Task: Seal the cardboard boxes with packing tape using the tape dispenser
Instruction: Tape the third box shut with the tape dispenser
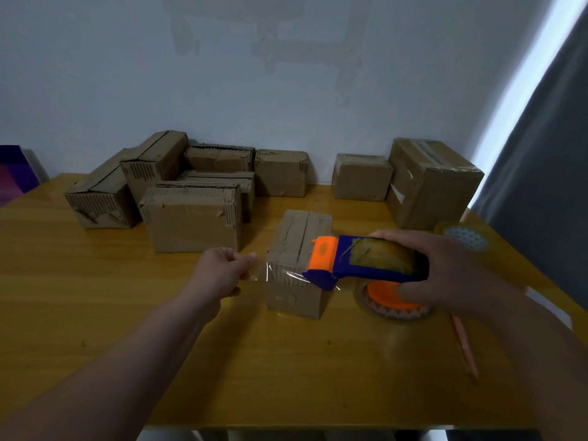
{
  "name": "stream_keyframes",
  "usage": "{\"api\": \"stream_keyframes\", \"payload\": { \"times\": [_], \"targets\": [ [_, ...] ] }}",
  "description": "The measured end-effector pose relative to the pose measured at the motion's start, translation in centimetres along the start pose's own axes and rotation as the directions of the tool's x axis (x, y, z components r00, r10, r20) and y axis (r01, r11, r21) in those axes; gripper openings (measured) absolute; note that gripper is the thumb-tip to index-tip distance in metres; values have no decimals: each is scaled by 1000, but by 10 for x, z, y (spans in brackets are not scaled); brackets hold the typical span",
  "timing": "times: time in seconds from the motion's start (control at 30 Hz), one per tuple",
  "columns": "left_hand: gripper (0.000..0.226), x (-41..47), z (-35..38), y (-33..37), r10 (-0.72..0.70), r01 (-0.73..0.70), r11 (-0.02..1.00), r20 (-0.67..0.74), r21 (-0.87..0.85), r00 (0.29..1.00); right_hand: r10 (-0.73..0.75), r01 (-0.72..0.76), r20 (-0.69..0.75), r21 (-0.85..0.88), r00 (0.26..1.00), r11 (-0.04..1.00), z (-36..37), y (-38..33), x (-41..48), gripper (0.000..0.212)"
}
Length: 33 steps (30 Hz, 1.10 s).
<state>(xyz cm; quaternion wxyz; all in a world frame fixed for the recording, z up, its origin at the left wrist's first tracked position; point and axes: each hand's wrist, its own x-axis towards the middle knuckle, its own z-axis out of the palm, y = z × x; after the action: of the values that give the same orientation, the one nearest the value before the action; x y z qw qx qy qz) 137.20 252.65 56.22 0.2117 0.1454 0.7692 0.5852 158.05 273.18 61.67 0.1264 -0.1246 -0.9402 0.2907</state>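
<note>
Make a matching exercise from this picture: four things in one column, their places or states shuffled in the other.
1. tape dispenser
2. loose tape end
3. pink pen
4. small box

A. pinched by the left hand
B. lying on the table, near right
C. held in the right hand
D. standing between the two hands

Pairs: 1-C, 2-A, 3-B, 4-D

The plastic tape dispenser (366, 265) in my right hand (451, 275) is dark blue with an orange front. My left hand (219, 268) pinches its clear, glossy tape strip (273, 276). The small cardboard box (296, 297) is plain brown, the wooden table (127, 313) grained honey-yellow, the pencil (466, 348) pink.
</note>
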Motion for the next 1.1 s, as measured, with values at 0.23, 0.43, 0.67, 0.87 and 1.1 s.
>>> {"api": "stream_keyframes", "payload": {
  "times": [0.23, 0.43, 0.67, 0.87, 1.1],
  "targets": [
    [23, -2, 12, -15, -47, 47, 999, 73, 0, 996, 40, -42, 16, 121, 999, 992, 7, 4, -4, 75],
    [29, -10, 18, -19, -39, 28, 995, 113, 98, 993, 58, -60, 17, 154, 998, 986, 12, 10, -6, 73],
    [32, -9, 17, -17, -19, -31, 929, 131, 368, 991, 87, -91, 31, 158, 996, 983, 13, 14, -7, 75],
    [27, -25, 15, -7, 197, -194, 980, -63, 51, 978, 121, -123, 24, 158, 992, 980, 19, 18, -9, 81],
    [76, -35, 22, -16, 444, -446, 777, 115, 445, 889, 132, -130, -5, 162, 991, 978, 23, 17, -9, 81]
  ]
}}
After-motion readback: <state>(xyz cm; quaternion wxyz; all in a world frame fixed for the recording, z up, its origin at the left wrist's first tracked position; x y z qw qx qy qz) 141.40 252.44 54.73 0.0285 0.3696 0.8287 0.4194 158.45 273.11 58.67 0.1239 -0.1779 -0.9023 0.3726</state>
